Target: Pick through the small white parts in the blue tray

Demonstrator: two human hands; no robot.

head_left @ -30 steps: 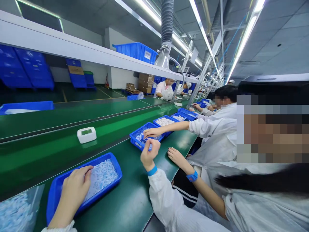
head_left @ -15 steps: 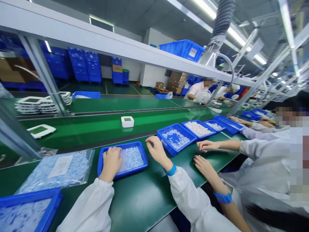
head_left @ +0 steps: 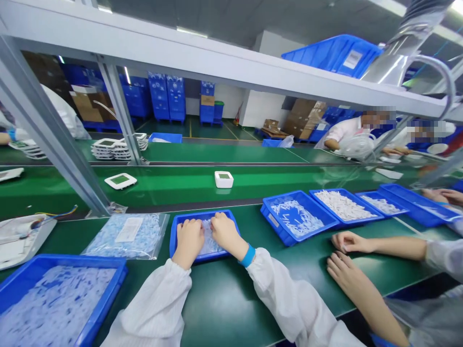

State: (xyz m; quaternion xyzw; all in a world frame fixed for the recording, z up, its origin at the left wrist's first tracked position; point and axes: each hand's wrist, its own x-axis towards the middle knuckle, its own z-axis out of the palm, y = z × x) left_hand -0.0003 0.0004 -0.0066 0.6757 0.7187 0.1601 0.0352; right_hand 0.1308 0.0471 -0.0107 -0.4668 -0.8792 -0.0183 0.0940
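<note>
Both of my hands are over a small blue tray (head_left: 237,222) of light-blue pieces (head_left: 210,241). My left hand (head_left: 190,238) is at the tray's left side, its fingers bent down inside the rim. My right hand (head_left: 226,231), with a blue band at the wrist, reaches in from the right, fingers curled together near the pieces. Whatever the fingertips hold is hidden or too small to name. A clear bag of pale blue pieces (head_left: 148,238) lies left of the tray.
A larger blue tray (head_left: 121,270) stands at the lower left. Several blue trays, one of them (head_left: 269,219) nearest, line the right. A co-worker's hands (head_left: 347,260) rest on the bench. White devices, one of them boxy (head_left: 224,180), sit behind. A metal post (head_left: 72,144) rises at left.
My right hand has moved left and down into the small tray, beside my left hand. The view has turned right-to-left, showing more of the bench's left side.
</note>
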